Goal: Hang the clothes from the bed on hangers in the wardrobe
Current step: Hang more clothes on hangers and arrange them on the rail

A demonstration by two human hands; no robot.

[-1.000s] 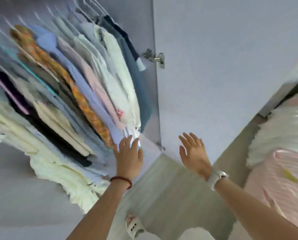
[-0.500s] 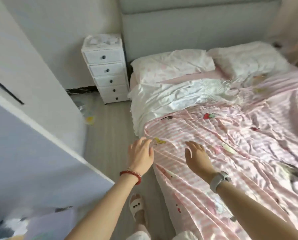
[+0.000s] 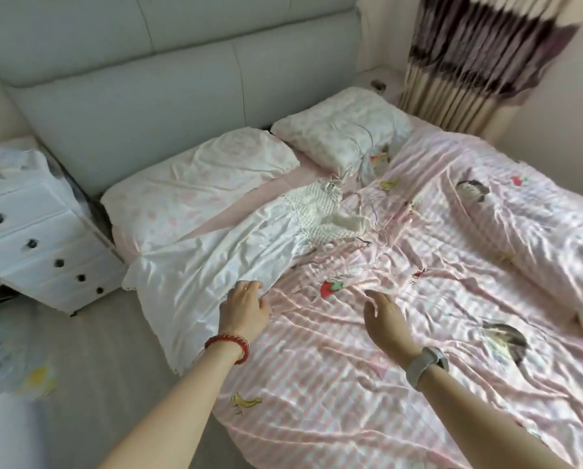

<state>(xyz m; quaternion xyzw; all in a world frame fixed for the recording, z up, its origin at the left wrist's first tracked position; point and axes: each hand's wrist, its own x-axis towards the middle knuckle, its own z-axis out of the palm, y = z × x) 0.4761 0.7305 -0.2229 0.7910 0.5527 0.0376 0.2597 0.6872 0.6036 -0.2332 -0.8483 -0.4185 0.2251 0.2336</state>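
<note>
A white dress [image 3: 215, 262] with a crocheted top lies spread across the bed, its skirt hanging over the near left edge. My left hand [image 3: 246, 308], with a red bead bracelet on the wrist, hovers at the skirt's right edge with fingers loosely bent, holding nothing. My right hand [image 3: 385, 314], a watch on its wrist, is stretched out open above the pink striped duvet [image 3: 401, 384], a little right of the dress. Several thin wire hangers [image 3: 368, 194] lie tangled near the dress's top. The wardrobe is out of view.
Two white pillows [image 3: 198, 184] lie against the pale padded headboard [image 3: 141, 79]. A white drawer chest [image 3: 36, 238] stands left of the bed. A striped curtain [image 3: 479, 59] hangs at the back right. Plastic bags [image 3: 9, 363] lie on the grey floor at left.
The view has swung from the wardrobe's hanging clothes round to the bed. Both hands have moved out over the bed, the left one reaching the white dress.
</note>
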